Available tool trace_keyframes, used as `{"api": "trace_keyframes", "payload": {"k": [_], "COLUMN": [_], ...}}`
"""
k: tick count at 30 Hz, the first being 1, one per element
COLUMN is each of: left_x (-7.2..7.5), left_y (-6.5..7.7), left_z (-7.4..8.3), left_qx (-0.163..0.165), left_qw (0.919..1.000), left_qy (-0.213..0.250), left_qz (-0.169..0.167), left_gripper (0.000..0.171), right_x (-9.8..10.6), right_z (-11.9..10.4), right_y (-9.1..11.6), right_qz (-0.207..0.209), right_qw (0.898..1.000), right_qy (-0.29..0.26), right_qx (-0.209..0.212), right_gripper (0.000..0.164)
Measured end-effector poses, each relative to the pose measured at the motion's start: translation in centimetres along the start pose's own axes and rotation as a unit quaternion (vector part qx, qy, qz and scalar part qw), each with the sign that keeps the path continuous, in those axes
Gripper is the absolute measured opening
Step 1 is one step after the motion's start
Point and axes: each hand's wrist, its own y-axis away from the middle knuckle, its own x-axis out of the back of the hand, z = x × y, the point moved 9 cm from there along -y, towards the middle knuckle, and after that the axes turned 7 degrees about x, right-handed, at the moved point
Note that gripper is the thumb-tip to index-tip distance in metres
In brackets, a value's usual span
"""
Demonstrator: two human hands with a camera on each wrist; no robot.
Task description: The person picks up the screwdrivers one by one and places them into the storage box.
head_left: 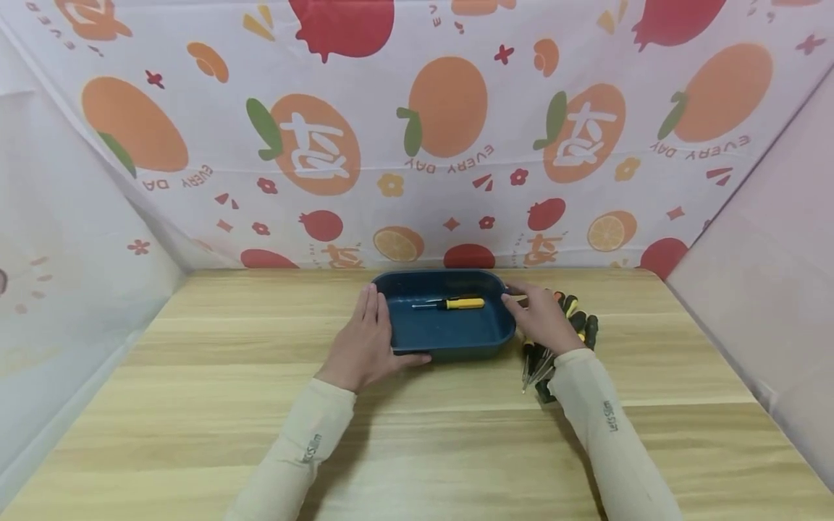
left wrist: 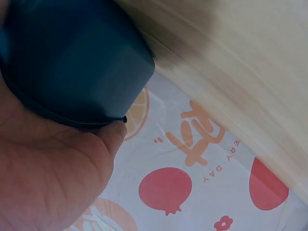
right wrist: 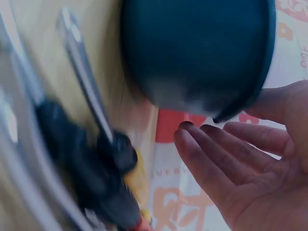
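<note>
A dark blue rectangular tray (head_left: 443,334) stands near the back of the table. Inside it lies a screwdriver (head_left: 464,304) with a yellow and black handle, a thinner dark tool partly hidden behind it. My left hand (head_left: 365,340) lies along the tray's left side, fingers straight, thumb stretched along the front wall. In the left wrist view a fingertip (left wrist: 115,132) touches the rim. At the right end is my right hand (head_left: 544,315), thumb over the rim. Its other fingers (right wrist: 207,154) are extended and spread outside the wall in the right wrist view.
Several screwdrivers (head_left: 536,365) with black, yellow and red handles lie in a pile right of the tray, partly under my right hand and wrist. Behind the table (head_left: 430,449) hangs a fruit-print cloth (head_left: 365,224), close to the tray's back. Pale sheets (head_left: 72,275) close off the sides.
</note>
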Motion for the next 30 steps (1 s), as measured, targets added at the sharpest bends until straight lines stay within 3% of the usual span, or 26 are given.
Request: {"api": "trace_keyframes", "payload": {"k": [3, 8, 16, 23, 30], "left_x": [-0.1, -0.3, -0.2, -0.2, 0.0], "left_y": [0.0, -0.1, 0.0, 0.2, 0.4], "left_z": [-0.2, -0.5, -0.2, -0.1, 0.1], "left_qx": [0.003, 0.009, 0.001, -0.003, -0.008], "left_qw": [1.0, 0.9999, 0.9998, 0.9996, 0.9996], "left_qy": [-0.002, -0.008, -0.022, -0.027, -0.023], "left_qz": [-0.003, -0.008, 0.001, 0.006, 0.013], "left_gripper": [0.132, 0.133, 0.132, 0.13, 0.13], "right_x": [0.8, 3.1, 5.9, 6.4, 5.9], "right_z": [-0.1, 0.5, 2.6, 4.6, 5.5], "right_y": [0.2, 0.9, 3.8, 6.3, 7.8], "right_qz": [-0.004, 0.005, 0.009, -0.028, -0.068], "right_qw": [1.0, 0.993, 0.961, 0.945, 0.933], "right_qy": [0.016, 0.103, 0.241, 0.279, 0.31], "right_qx": [0.012, 0.05, 0.137, 0.166, 0.17], "right_gripper": [0.042, 0.034, 0.022, 0.036, 0.035]}}
